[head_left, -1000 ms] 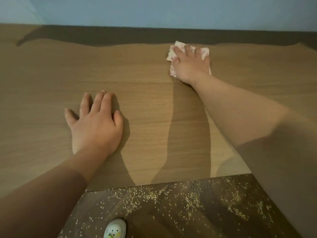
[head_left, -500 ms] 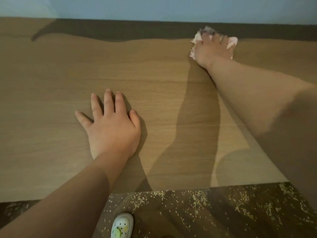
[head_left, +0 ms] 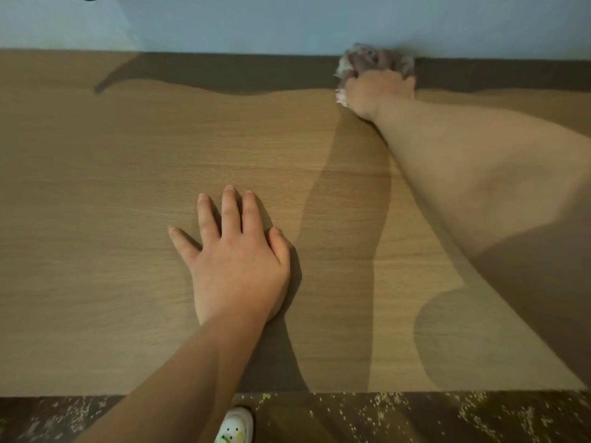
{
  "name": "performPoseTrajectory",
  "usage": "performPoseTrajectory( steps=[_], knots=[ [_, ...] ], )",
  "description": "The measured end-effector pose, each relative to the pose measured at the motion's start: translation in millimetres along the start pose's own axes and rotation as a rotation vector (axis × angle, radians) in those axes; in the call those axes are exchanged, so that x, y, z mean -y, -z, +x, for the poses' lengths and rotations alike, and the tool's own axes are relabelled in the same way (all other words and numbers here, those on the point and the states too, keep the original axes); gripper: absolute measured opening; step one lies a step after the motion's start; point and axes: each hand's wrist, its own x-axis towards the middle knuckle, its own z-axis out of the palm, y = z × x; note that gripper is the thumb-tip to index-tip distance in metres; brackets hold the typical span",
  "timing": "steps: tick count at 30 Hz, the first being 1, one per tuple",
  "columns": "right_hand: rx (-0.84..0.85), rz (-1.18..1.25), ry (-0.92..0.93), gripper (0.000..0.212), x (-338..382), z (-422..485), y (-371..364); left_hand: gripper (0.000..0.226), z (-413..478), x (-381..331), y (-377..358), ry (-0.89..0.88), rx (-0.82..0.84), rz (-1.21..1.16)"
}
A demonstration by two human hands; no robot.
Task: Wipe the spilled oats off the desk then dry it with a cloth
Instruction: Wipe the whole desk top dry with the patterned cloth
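Note:
The wooden desk [head_left: 112,193] fills the view, with no oats visible on its top. My right hand [head_left: 377,91] reaches to the desk's far edge by the wall and presses a white, pink-patterned cloth [head_left: 363,59] against it; the fingers lie over the bunched cloth in shadow. My left hand [head_left: 236,260] rests flat on the desk near the middle, fingers spread and straight, holding nothing.
A pale blue wall [head_left: 256,20] runs along the desk's far edge. Below the front edge, the dark wooden floor [head_left: 415,420] is strewn with spilled oats [head_left: 377,410]. A white shoe [head_left: 235,426] shows at the bottom.
My right hand has pushed the cloth farther away, up to the wall edge, and the cloth has bunched. The left hand stays flat on the desk.

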Motion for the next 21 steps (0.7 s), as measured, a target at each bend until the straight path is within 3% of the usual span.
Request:
performPoseTrajectory(
  steps=[3,6,8,12,14,16,18,21],
  knots=[
    [0.019,-0.007,-0.212,0.056,-46,-2,5,0.068,0,0,0,-0.003,0.012,-0.001],
    [0.026,-0.068,-0.16,0.059,-32,-3,1,0.062,0,-1,1,0.0,0.016,-0.003],
    [0.008,-0.097,0.051,0.058,4,-9,-5,0.06,0,-1,1,0.0,0.017,-0.002],
    [-0.086,-0.003,0.68,0.046,81,-54,-13,0.061,0,-1,2,0.004,0.002,-0.002],
    [-0.029,-0.033,0.927,0.045,83,-73,-18,0.061,-1,-2,1,0.002,0.002,-0.003],
    [0.026,-0.065,1.047,0.045,57,-78,-22,0.062,0,-2,1,-0.002,-0.006,-0.001],
    [0.006,-0.075,0.961,0.045,15,-70,-21,0.063,0,-1,0,-0.003,-0.007,0.002],
    [-0.008,-0.043,0.48,0.048,-47,-45,-12,0.064,1,0,0,-0.007,-0.009,0.007]
  ],
)
